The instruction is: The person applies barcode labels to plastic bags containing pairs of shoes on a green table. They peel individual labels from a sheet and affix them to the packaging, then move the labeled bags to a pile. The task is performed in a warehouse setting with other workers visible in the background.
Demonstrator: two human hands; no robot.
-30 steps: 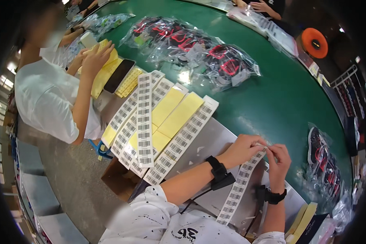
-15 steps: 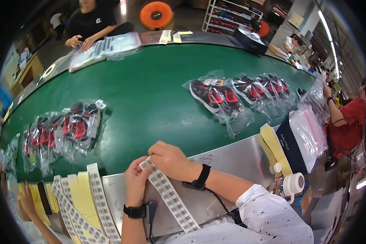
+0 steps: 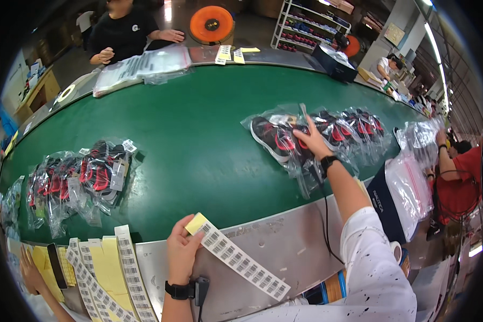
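Observation:
My left hand pinches the top end of a strip of white barcode labels, close to its bare yellow backing. The strip slants down to the right above the metal ledge. My right hand is stretched out over the nearest clear-bagged pair of black and red shoes, thumb and fingers apart, at the bag's surface. A small pale piece stands by its fingertip; whether it is a label or bag plastic I cannot tell. More bagged shoes lie in a row beyond that hand.
Another group of bagged shoes lies left on the green belt. Label strips and yellow backing sheets cover the left ledge. A dark box with clear bags stands right. A person sits across; another person's hand is at lower left.
My right hand has left the label strip and reached out right to the bagged shoes. The strip's top end now shows bare yellow backing. My left hand still holds the strip.

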